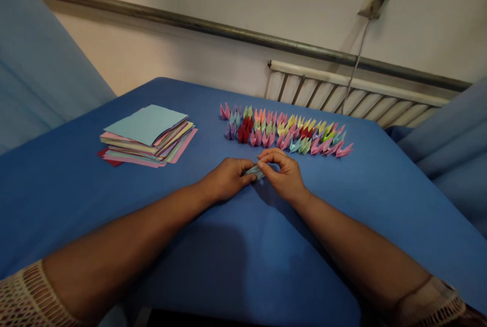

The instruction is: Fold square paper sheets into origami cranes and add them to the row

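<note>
A small piece of folded light-blue paper (pixel 255 171) is held between both hands, low over the blue tablecloth. My left hand (pixel 229 178) grips its left side with thumb and fingers closed. At the right end, my right hand (pixel 283 173) pinches the paper between thumb and fingertips. Much of the paper is hidden by my fingers, so its exact folded form is hard to make out. Just beyond the hands stand rows of folded paper cranes (pixel 285 129) in pink, red, yellow, green, blue and purple.
A thick stack of coloured paper sheets (pixel 150 136), light blue on top, lies on the table's left side. The blue-covered table (pixel 380 190) meets a wall with a metal rail (pixel 198 25) and a white radiator (pixel 315 83). Blue curtains (pixel 41 58) hang on both sides.
</note>
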`<control>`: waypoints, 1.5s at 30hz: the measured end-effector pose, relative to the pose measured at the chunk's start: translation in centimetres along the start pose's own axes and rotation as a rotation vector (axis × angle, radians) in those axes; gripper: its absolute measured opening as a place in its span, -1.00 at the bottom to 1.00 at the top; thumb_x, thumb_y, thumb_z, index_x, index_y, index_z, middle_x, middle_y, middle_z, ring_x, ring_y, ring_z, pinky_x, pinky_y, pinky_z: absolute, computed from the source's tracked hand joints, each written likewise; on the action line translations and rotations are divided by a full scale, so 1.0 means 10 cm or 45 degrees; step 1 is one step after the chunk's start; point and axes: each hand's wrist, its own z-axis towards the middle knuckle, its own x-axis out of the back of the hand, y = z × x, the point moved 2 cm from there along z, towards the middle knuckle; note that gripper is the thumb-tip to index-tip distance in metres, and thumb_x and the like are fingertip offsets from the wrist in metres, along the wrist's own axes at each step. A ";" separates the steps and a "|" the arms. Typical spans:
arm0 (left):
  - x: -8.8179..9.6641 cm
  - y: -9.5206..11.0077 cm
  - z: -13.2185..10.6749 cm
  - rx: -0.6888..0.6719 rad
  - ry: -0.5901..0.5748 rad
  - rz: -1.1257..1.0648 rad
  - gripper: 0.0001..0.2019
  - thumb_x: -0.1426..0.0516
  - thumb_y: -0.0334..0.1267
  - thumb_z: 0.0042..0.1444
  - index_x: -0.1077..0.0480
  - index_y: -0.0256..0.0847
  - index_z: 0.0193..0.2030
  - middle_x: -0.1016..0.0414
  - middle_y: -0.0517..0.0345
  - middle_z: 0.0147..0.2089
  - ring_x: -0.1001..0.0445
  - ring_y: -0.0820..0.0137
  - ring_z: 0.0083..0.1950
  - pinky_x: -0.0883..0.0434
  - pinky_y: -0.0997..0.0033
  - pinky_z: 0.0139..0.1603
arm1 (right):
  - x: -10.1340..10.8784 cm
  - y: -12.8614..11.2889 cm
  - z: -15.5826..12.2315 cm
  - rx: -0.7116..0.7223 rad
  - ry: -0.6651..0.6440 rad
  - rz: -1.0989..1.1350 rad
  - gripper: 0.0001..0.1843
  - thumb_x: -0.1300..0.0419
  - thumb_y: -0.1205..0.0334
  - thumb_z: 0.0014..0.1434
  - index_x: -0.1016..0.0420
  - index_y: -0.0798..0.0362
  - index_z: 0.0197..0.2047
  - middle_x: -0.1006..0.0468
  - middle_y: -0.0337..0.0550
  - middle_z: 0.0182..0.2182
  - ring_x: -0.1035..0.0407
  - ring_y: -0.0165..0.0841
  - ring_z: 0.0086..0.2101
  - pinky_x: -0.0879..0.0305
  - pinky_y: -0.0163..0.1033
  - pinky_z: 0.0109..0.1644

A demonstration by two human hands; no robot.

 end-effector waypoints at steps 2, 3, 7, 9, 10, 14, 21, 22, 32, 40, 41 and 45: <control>-0.03 -0.02 0.01 0.112 -0.036 -0.240 -0.85 -0.18 -0.21 0.09 -0.41 -0.21 -0.43 -0.38 0.28 -0.51 -0.35 0.47 -0.46 -0.30 0.47 -0.39 | 0.00 0.02 0.01 -0.064 0.007 0.091 -0.90 -0.25 0.22 0.10 -0.50 0.00 -0.43 -0.51 -0.17 -0.34 -0.43 -0.32 -0.25 -0.37 -0.12 -0.06; -0.05 -0.02 0.01 0.184 -0.041 -0.377 -0.87 -0.21 -0.23 0.06 -0.41 -0.23 -0.43 -0.41 0.26 -0.50 -0.38 0.48 -0.46 -0.34 0.46 -0.38 | 0.00 0.03 0.01 -0.116 0.017 0.148 -0.90 -0.25 0.18 0.11 -0.50 0.00 -0.40 -0.51 -0.18 -0.36 -0.43 -0.33 -0.28 -0.39 -0.15 -0.12; -0.05 0.02 0.02 0.398 0.043 -0.832 -0.85 -0.28 -0.29 -0.03 -0.41 -0.28 -0.36 -0.54 0.13 -0.38 -0.51 0.43 -0.35 -0.44 0.42 -0.29 | -0.01 0.07 -0.02 -0.317 0.071 0.343 -0.80 -0.22 0.05 0.15 -0.48 -0.01 -0.26 -0.50 -0.24 -0.44 -0.40 -0.39 -0.44 -0.38 -0.24 -0.33; -0.04 0.05 0.01 0.436 0.102 -0.921 -0.80 -0.32 -0.29 -0.07 -0.40 -0.28 -0.37 -0.55 0.13 -0.38 -0.52 0.44 -0.33 -0.44 0.48 -0.31 | -0.03 0.07 -0.04 -0.329 0.021 0.365 -0.78 -0.25 0.04 0.13 -0.46 0.00 -0.25 -0.49 -0.24 -0.46 -0.39 -0.39 -0.47 -0.38 -0.24 -0.36; -0.03 0.06 0.01 0.448 0.123 -0.947 -0.78 -0.34 -0.28 -0.09 -0.39 -0.29 -0.39 -0.54 0.16 -0.39 -0.52 0.47 -0.35 -0.44 0.50 -0.33 | -0.05 0.08 -0.05 -0.308 -0.007 0.341 -0.78 -0.27 0.07 0.11 -0.46 0.01 -0.25 -0.49 -0.24 -0.45 -0.39 -0.40 -0.47 -0.38 -0.25 -0.37; -0.04 0.06 -0.01 0.513 0.162 -1.043 -0.72 -0.39 -0.28 -0.17 -0.37 -0.29 -0.43 -0.46 0.26 -0.46 -0.47 0.56 -0.42 -0.44 0.54 -0.33 | -0.08 0.09 -0.07 -0.149 0.019 0.128 -0.88 -0.31 0.21 0.04 -0.48 0.03 -0.34 -0.44 -0.22 -0.38 -0.33 -0.44 -0.45 -0.35 -0.29 -0.39; -0.05 0.07 -0.02 0.551 0.138 -1.115 -0.68 -0.42 -0.25 -0.22 -0.42 -0.32 -0.39 -0.50 0.21 -0.41 -0.52 0.52 -0.31 -0.46 0.52 -0.19 | -0.08 0.09 -0.06 -0.143 0.063 0.151 -0.90 -0.28 0.23 0.07 -0.51 0.02 -0.46 -0.42 -0.22 -0.41 -0.33 -0.42 -0.41 -0.33 -0.27 -0.34; -0.05 0.07 -0.03 0.544 0.131 -1.107 -0.68 -0.42 -0.23 -0.21 -0.43 -0.32 -0.38 -0.51 0.20 -0.40 -0.53 0.51 -0.29 -0.45 0.52 -0.17 | -0.07 0.09 -0.06 -0.151 0.070 0.159 -0.88 -0.28 0.22 0.07 -0.51 0.02 -0.47 -0.43 -0.23 -0.42 -0.33 -0.41 -0.40 -0.33 -0.27 -0.32; -0.03 0.11 -0.03 0.533 0.080 -1.058 -0.73 -0.36 -0.16 -0.07 -0.46 -0.31 -0.35 -0.59 0.07 -0.31 -0.57 0.41 -0.20 -0.46 0.49 -0.16 | -0.06 0.08 -0.05 -0.431 -0.049 0.517 -0.71 -0.23 -0.01 0.14 -0.52 0.05 -0.42 -0.44 -0.26 -0.55 -0.34 -0.42 -0.52 -0.33 -0.24 -0.38; 0.00 0.08 -0.02 0.548 0.031 -1.203 -0.78 -0.31 -0.23 0.04 -0.53 -0.29 -0.20 -0.60 0.00 -0.18 -0.59 0.36 -0.17 -0.51 0.47 -0.12 | -0.03 0.14 -0.02 -0.390 0.069 0.531 -0.78 -0.33 0.04 0.04 -0.56 0.01 -0.32 -0.53 -0.26 -0.47 -0.40 -0.43 -0.46 -0.38 -0.25 -0.30; 0.01 0.08 -0.02 0.558 0.041 -1.217 -0.80 -0.31 -0.24 0.03 -0.53 -0.30 -0.22 -0.60 0.01 -0.20 -0.59 0.37 -0.18 -0.51 0.47 -0.13 | -0.04 0.14 -0.02 -0.389 0.057 0.547 -0.78 -0.35 0.05 0.02 -0.56 0.00 -0.32 -0.54 -0.26 -0.47 -0.41 -0.43 -0.46 -0.40 -0.24 -0.31; 0.01 0.09 -0.02 0.589 0.062 -1.217 -0.83 -0.31 -0.27 0.04 -0.53 -0.32 -0.26 -0.59 0.02 -0.26 -0.59 0.38 -0.23 -0.53 0.50 -0.18 | -0.07 0.14 -0.03 -0.394 0.026 0.591 -0.77 -0.38 0.07 -0.01 -0.55 0.00 -0.33 -0.54 -0.27 -0.51 -0.43 -0.41 -0.49 -0.42 -0.23 -0.36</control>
